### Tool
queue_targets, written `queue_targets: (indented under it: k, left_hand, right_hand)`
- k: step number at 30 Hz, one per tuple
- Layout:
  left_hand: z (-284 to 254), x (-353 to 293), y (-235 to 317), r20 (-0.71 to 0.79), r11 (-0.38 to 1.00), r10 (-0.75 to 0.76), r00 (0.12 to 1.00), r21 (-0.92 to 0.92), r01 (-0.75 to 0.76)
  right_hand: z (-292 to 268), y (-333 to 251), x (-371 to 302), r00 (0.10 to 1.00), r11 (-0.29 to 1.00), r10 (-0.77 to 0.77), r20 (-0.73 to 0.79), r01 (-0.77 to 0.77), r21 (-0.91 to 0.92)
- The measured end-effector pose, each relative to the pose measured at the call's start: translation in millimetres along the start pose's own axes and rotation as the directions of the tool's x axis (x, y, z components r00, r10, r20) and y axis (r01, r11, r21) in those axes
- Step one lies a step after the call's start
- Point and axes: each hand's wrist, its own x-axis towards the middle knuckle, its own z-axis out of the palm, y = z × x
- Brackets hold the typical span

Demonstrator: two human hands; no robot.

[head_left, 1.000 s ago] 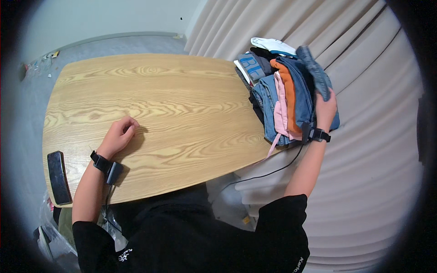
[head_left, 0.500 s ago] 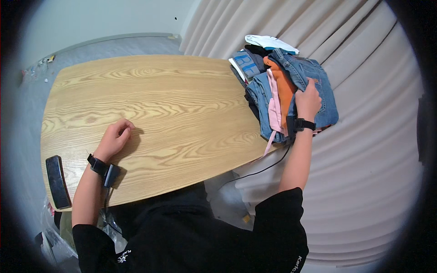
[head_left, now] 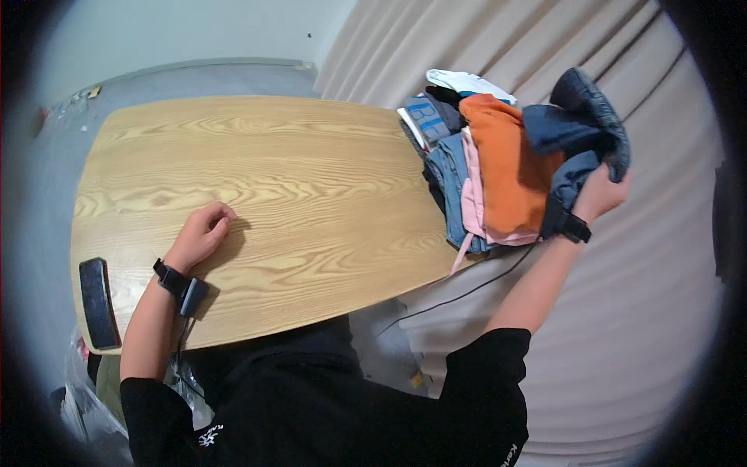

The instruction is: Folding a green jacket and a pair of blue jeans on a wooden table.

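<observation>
Blue denim jeans (head_left: 564, 128), bunched and partly folded, are held tilted up in the right hand (head_left: 603, 193) beside an orange garment (head_left: 506, 159).

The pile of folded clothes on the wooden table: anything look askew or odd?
A thin pink fabric strap trails loose from the multicoloured clothes pile toward the edge of the light-brown wooden table, breaking the pile's outline. The blue denim garment in the right hand looks crumpled, unlike the flatter orange garment.
</observation>
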Motion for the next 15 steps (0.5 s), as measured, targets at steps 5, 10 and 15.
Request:
queue_targets:
  k: [5,10,15]
  left_hand:
    - [5.9,11.6,-6.3,0.064,1.000,-0.007,0.998,-0.022,0.008]
    - [7.7,8.2,2.3,0.038,1.000,0.013,0.999,-0.026,-0.012]
    - [-0.3,5.4,-4.5,0.006,0.889,0.003,1.000,-0.458,0.000]
  right_hand:
    - [-15.1,-66.6,19.8,0.973,0.943,-0.225,-0.052,0.231,0.239]
    - [22.4,-139.5,4.8,0.907,0.755,-0.397,-0.140,0.409,0.513]
    - [68.1,-213.8,-88.8,0.945,0.760,-0.314,0.097,0.189,0.622]
